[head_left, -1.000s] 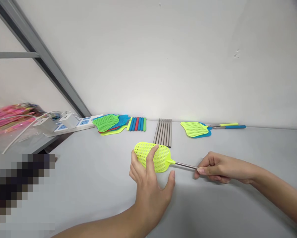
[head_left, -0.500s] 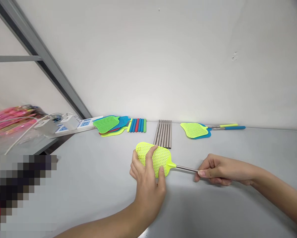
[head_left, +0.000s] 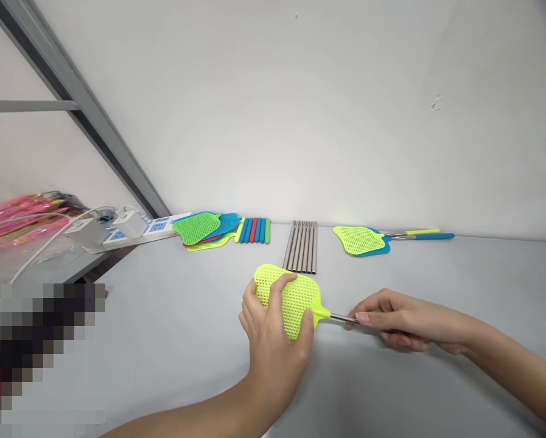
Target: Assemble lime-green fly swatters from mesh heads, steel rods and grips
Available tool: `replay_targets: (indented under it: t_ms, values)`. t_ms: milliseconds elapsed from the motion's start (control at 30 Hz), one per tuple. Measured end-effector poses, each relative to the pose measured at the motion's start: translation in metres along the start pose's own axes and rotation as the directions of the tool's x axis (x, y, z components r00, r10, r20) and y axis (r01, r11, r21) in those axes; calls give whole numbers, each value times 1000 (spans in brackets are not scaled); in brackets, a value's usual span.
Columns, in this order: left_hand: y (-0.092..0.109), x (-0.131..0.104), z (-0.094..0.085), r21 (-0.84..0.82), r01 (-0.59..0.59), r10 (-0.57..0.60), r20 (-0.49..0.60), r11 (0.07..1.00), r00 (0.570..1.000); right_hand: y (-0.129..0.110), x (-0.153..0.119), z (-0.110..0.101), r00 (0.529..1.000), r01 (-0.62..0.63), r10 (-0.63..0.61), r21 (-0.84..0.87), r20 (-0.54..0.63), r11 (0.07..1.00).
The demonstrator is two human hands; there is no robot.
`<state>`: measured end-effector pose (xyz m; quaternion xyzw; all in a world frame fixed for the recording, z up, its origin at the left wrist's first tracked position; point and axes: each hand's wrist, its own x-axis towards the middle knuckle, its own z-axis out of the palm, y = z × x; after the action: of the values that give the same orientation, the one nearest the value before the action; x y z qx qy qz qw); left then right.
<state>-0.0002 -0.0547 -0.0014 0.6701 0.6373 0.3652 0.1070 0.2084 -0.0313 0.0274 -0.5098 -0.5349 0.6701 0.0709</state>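
A yellow-green perforated swatter head (head_left: 300, 295) is gripped by my left hand (head_left: 275, 325), whose fingers and thumb wrap its face and edges. From its neck a thin metal rod (head_left: 341, 317) runs right into my right hand (head_left: 398, 319), which pinches it between thumb and fingers. The rod's far end is hidden by the right hand. Just behind the swatter head lies a row of several metal rods (head_left: 304, 246) on the grey table (head_left: 185, 334).
Several coloured swatter heads (head_left: 197, 228) lie stacked at back left beside a row of coloured grips (head_left: 253, 230). Two swatters with handles (head_left: 361, 240) lie at back right. A power strip (head_left: 158, 228) with chargers and cables, and bagged pink items (head_left: 26, 219), are at far left.
The swatter head has shifted slightly right and tilted, with my left hand. My right hand has moved a little left along the rod, closer to the head, and less rod shows between them.
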Motion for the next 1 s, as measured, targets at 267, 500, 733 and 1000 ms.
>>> replay_targets:
  t_ms: [267,500,733,1000]
  values:
    - [3,-2,-2,-43,12,-11,34,999,999,-2,-1,3,1000,-7,7,12,2,1000]
    - [5,-2,-6,-133,8,2,69,991,998,-3,-2,7,999,-27,27,-1,-18,1000]
    - [5,-3,-8,-213,25,-4,100,977,995,-5,-5,10,1000,-13,12,-31,-27,999]
    - [2,2,-5,-237,59,-22,158,970,987,-5,-4,3,1000,-7,7,-18,16,1000]
